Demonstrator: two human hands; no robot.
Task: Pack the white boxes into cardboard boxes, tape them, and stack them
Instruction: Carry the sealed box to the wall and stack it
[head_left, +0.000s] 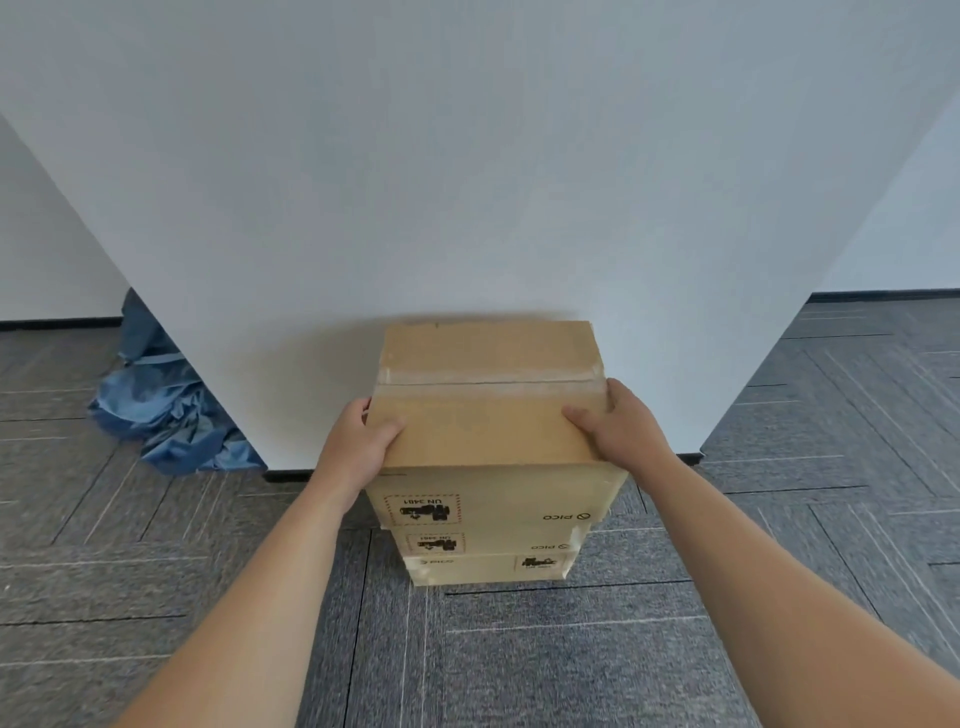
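A taped cardboard box (488, 374) sits on top of a stack against the white pillar. Clear tape runs across its closed top flaps. My left hand (358, 441) grips its near left corner, thumb on the lid. My right hand (618, 421) grips its near right corner the same way. Under it stand a second cardboard box (493, 543) and a bottom cardboard box (488, 569), both printed with black labels on their near sides. No white boxes are in view.
The white pillar (467, 182) rises directly behind the stack. A crumpled blue cloth (166, 410) lies on the floor at the pillar's left. Grey patterned carpet (519, 649) spreads in front and to both sides.
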